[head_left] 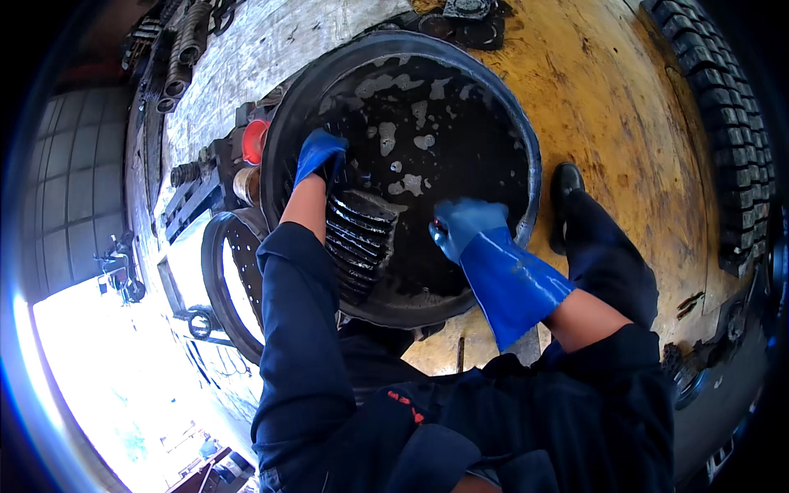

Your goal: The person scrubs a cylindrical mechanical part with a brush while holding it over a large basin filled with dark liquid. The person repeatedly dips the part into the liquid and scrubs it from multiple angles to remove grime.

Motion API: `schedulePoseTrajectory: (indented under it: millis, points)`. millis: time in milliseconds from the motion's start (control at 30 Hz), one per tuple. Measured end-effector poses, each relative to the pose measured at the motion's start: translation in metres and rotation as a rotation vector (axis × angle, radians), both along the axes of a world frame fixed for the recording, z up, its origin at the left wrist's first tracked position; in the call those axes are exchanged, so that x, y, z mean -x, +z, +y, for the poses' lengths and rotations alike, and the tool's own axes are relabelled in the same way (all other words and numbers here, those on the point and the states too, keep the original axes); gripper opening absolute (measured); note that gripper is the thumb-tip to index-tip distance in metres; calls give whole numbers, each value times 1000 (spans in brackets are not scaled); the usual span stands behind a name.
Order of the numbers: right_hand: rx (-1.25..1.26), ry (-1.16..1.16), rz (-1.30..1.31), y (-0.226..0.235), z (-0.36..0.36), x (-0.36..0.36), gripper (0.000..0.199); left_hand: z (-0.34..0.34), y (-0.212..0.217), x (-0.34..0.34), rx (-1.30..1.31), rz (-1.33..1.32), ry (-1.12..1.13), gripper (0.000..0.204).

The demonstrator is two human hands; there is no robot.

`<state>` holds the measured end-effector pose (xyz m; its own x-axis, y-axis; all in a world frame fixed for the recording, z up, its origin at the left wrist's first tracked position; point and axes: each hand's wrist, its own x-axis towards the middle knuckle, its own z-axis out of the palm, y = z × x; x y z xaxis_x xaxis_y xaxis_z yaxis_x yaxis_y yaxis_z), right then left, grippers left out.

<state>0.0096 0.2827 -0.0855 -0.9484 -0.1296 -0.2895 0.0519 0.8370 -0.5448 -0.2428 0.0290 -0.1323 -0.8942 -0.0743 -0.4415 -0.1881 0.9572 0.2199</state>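
A wide black round tub (400, 318) holds dark liquid with patches of foam. Inside it, on the left, a wet black ribbed metal part (359, 245) rises partly out of the liquid. My left hand (322, 154), in a blue rubber glove, is curled over the far end of this part; the fingertips are hidden. Over the near right of the liquid, my right hand (472, 226) is closed in a long blue glove. A small dark and reddish bit shows at its fingers, too little to name.
Left of the tub stand a red funnel-like piece (254, 141) and a large metal ring (215, 271). Coil springs (194, 34) lie at the far left. A big treaded tyre (727, 131) lines the right side. My shoe (565, 182) rests on the yellowish floor (608, 107).
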Motion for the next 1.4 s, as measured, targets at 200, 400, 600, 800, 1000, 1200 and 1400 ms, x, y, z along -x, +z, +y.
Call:
schedulePoseTrajectory:
  millis: [200,400,600,800,1000,1200,1400]
  points:
    - [-139,9,-102,-12,5,5,21,-1,5,-22,-193,101,-34,46]
    - [-76,-98,-80,-34,11,8,24,39,104,-58,-178,23,-12,42]
    - [782,-536,-14,-10,29,47,18,28,149,-104,-326,16,12,39]
    - [1349,-523,179,28,19,55,17,27,141,-163,-545,-51,118,36]
    - [662,-109,-262,70,4,31,42,1,93,-240,-743,-128,383,33]
    - [594,-347,-272,-17,10,38,45,4,39,-278,-920,-188,545,30]
    - [350,-482,-263,-39,20,35,49,31,25,-289,-1056,-161,511,20]
